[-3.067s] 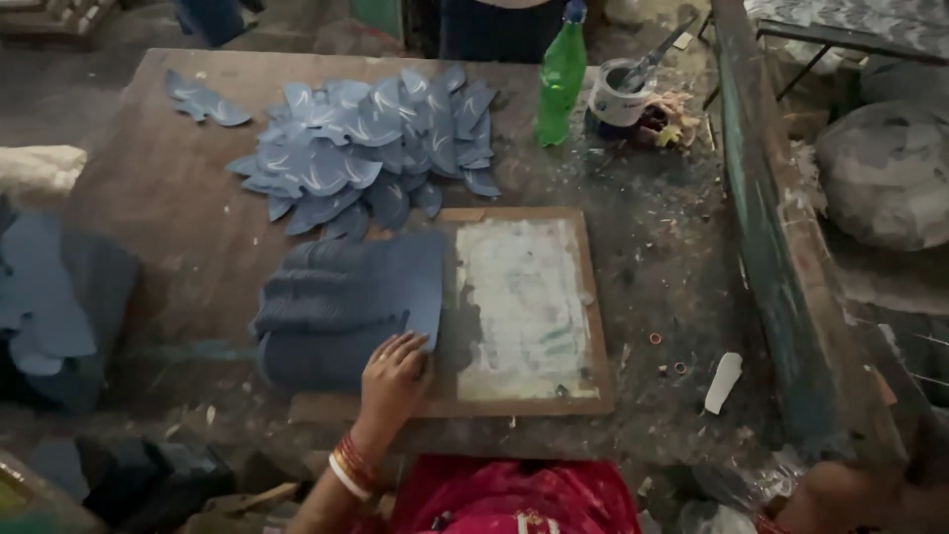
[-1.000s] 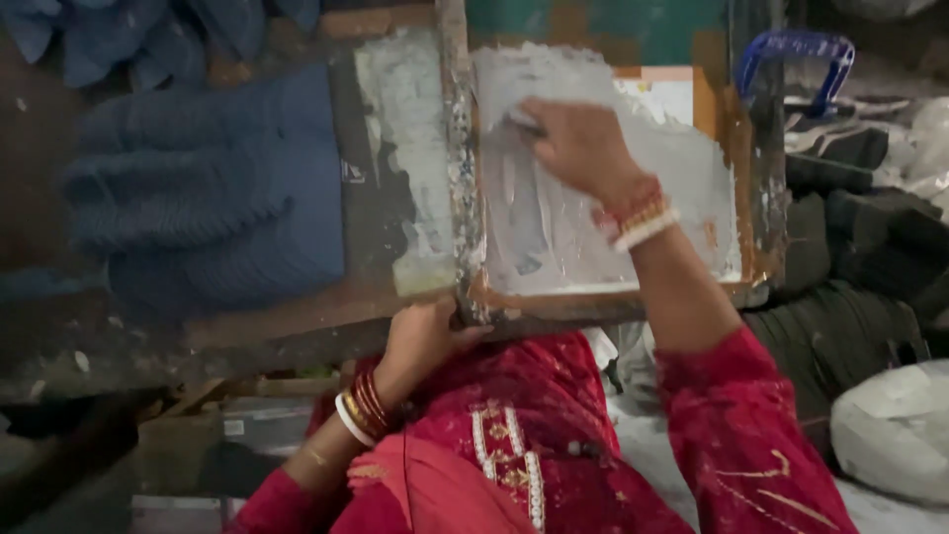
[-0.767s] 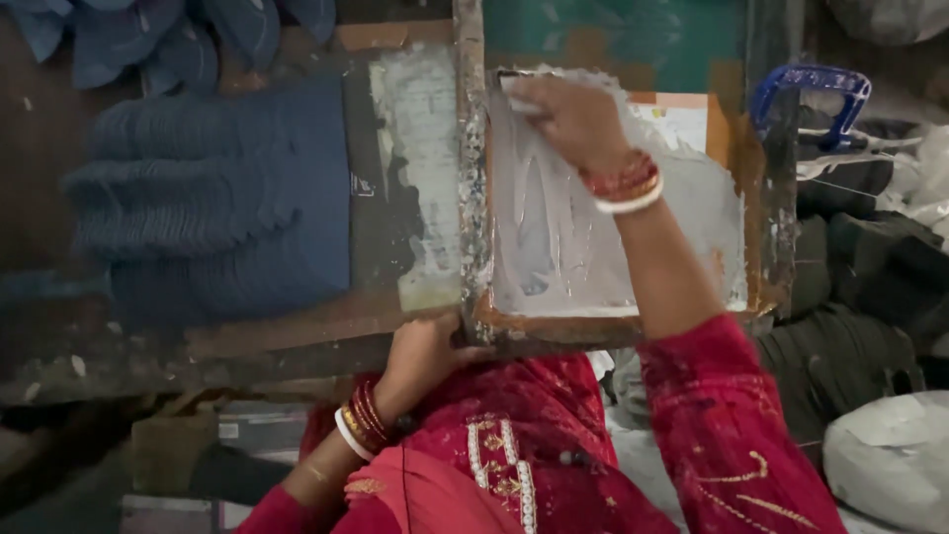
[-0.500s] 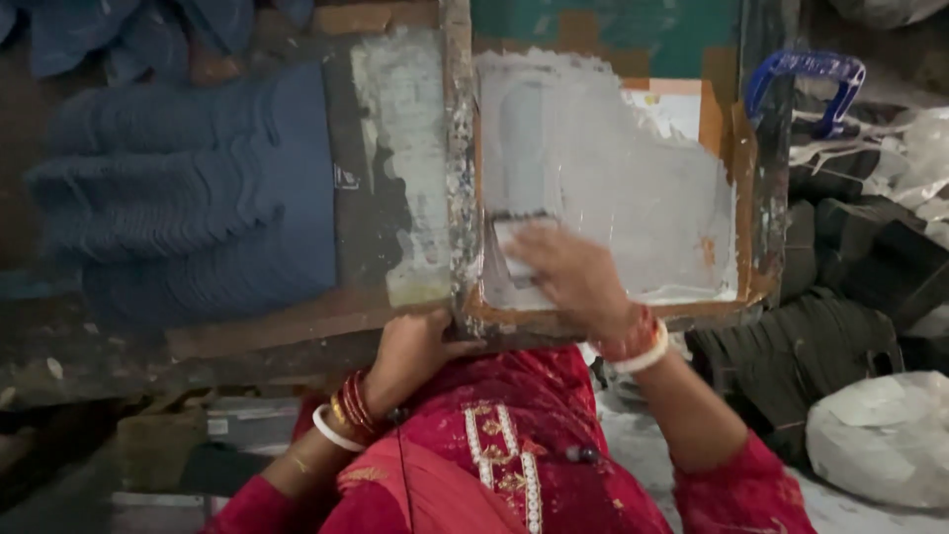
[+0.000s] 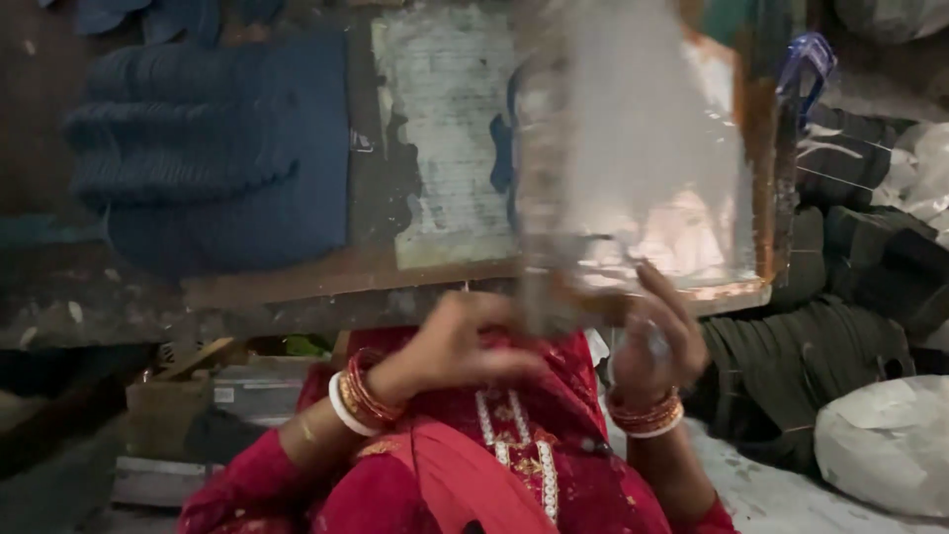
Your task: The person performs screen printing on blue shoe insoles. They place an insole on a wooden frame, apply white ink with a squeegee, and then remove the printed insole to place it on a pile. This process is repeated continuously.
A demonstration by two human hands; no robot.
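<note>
- Wooden-framed printing screen with a pale, paste-smeared mesh (image 5: 643, 168): tilted up off the bench and blurred; its near edge rests on the front of the wooden baseboard, its far edge is raised toward the camera. The long axis runs away from the person, near edge to far edge.
- Right hand (image 5: 657, 341): at the near right corner of the screen frame, just below its lower rail, fingers (image 5: 664, 297) spread and reaching up onto the rail; the grip is loose, and whether it truly clamps the wood I cannot tell. Red and white bangles sit at the wrist.
- Left hand (image 5: 455, 341): at the near left corner of the same frame, fingers curled loosely together, just under the rail; contact with the frame is hidden by blur. Both hands lie nearer the person than the screen; the right is the closer to it.
- Flat wooden baseboard with a whitish, paint-crusted rectangle (image 5: 450, 138): left of the screen, uncovered, lying on the bench.
- Dark blue piece of material (image 5: 502, 148): a sliver showing at the screen's left edge, on the board.
- Stack of dark blue fabric pieces, overlapped like shingles (image 5: 213, 148): well left of the screen, beyond the baseboard.
- Blue metal clamp (image 5: 806, 69): at the screen's far right corner.
- White sack (image 5: 880, 445): below and right of the screen, on the floor.
</note>
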